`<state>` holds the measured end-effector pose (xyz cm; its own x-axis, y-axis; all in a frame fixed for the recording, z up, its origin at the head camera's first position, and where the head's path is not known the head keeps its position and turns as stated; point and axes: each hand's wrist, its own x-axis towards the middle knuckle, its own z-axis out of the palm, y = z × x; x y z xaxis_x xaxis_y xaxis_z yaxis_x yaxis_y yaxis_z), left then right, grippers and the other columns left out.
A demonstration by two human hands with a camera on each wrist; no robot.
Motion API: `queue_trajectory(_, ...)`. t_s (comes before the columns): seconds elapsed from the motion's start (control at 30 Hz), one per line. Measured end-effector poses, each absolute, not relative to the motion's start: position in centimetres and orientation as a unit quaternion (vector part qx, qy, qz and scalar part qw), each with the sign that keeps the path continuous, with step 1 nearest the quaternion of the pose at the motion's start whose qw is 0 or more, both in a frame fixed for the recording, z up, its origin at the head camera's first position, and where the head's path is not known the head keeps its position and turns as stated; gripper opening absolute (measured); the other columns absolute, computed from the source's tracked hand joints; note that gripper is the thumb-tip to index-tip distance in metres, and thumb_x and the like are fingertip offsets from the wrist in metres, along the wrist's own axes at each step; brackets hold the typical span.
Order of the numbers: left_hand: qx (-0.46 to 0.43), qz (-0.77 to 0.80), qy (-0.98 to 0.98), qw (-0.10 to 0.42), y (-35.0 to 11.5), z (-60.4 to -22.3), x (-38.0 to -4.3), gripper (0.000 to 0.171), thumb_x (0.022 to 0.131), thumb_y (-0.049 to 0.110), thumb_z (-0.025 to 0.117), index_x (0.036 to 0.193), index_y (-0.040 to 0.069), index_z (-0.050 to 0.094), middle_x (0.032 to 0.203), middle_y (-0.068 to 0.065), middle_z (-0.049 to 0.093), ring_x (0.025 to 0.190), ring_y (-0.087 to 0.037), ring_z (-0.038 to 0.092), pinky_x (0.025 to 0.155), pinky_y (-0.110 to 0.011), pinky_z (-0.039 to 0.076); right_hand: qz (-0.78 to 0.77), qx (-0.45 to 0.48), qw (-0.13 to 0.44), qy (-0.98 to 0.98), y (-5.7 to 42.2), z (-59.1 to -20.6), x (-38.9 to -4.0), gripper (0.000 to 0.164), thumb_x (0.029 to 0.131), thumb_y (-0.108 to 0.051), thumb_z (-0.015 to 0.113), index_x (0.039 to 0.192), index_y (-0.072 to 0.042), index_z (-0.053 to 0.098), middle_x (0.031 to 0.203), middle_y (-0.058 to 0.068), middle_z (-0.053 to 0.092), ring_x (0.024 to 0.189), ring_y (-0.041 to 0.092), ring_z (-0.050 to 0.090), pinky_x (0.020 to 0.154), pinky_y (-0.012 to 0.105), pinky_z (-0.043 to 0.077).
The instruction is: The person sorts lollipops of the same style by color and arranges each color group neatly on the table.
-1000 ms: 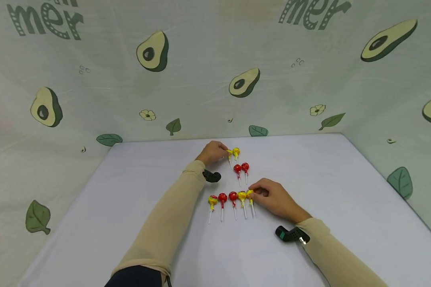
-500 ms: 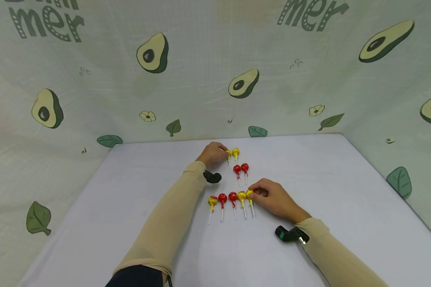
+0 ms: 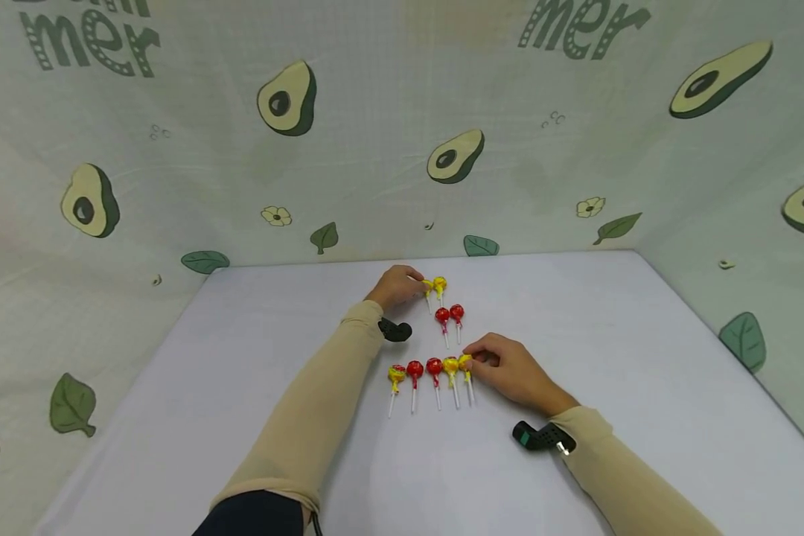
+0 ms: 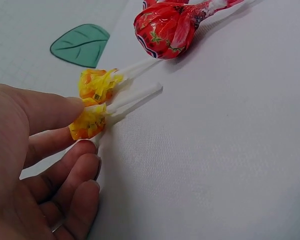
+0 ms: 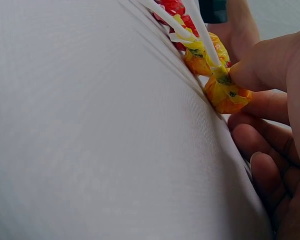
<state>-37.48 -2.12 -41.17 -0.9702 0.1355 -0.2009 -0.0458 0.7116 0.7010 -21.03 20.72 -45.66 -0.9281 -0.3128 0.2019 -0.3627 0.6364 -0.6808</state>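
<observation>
At the back of the table my left hand (image 3: 397, 287) pinches the wrapped head of a yellow lollipop (image 4: 87, 125) between thumb and fingers. A second yellow lollipop (image 3: 440, 284) lies right beside it. Closer in, two red lollipops (image 3: 443, 316) lie side by side. My right hand (image 3: 512, 372) pinches the yellow lollipop (image 5: 225, 96) at the right end of the front row. Along that row, to its left, lie another yellow lollipop (image 3: 451, 365), two red ones (image 3: 434, 366) and a yellow-and-red lollipop (image 3: 397, 374). All the front-row sticks point toward me.
A white cloth covers the table (image 3: 576, 320). Behind it hangs a pale curtain (image 3: 375, 149) printed with avocados and leaves, which also runs down both sides. Each wrist wears a black camera, one on the left wrist (image 3: 395, 330) and one on the right wrist (image 3: 543, 437).
</observation>
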Motion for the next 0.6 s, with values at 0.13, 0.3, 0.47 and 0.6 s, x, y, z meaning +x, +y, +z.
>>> queue_trajectory(0.13,0.028,0.386,0.913,0.127,-2.5,-41.0,-37.5,0.036,0.096,0.032,0.067,0.127,0.013,0.067,0.103,-0.004,0.067,0.091,-0.019,0.059,0.077,-0.031,0.047,0.382,0.191,0.031,-0.904,20.7,-45.6,-21.0,0.016,0.093,-0.023,0.071,0.109,-0.021,0.073,0.095,-0.010,0.062,0.083,0.013,0.055,0.072,0.028,0.047)
queue_trajectory(0.3,0.036,0.399,0.907,0.129,-3.3,-40.9,-37.0,0.036,0.098,0.032,0.065,0.128,0.013,0.066,0.095,-0.004,0.067,0.087,-0.019,0.059,0.075,-0.030,0.047,0.386,0.190,0.034,-0.902,20.8,-45.4,-20.9,0.016,0.093,-0.021,0.072,0.109,-0.022,0.073,0.095,-0.009,0.062,0.083,0.013,0.055,0.072,0.029,0.048)
queue_trajectory(0.47,0.044,0.423,0.896,0.127,-4.2,-40.6,-35.9,0.035,0.098,0.033,0.064,0.127,0.013,0.065,0.103,-0.006,0.067,0.093,-0.021,0.060,0.081,-0.032,0.049,0.388,0.195,0.035,-0.900,20.9,-45.5,-20.9,0.017,0.092,-0.021,0.073,0.109,-0.020,0.073,0.095,-0.009,0.062,0.084,0.013,0.056,0.073,0.028,0.048)
queue_trajectory(0.6,0.062,0.452,0.882,0.117,-5.1,-40.1,-34.5,0.034,0.099,0.033,0.064,0.126,0.012,0.065,0.113,-0.007,0.067,0.098,-0.022,0.062,0.085,-0.035,0.051,0.387,0.199,0.040,-0.900,20.9,-45.6,-21.0,0.017,0.092,-0.021,0.072,0.109,-0.020,0.073,0.095,-0.009,0.062,0.083,0.013,0.056,0.073,0.028,0.048)
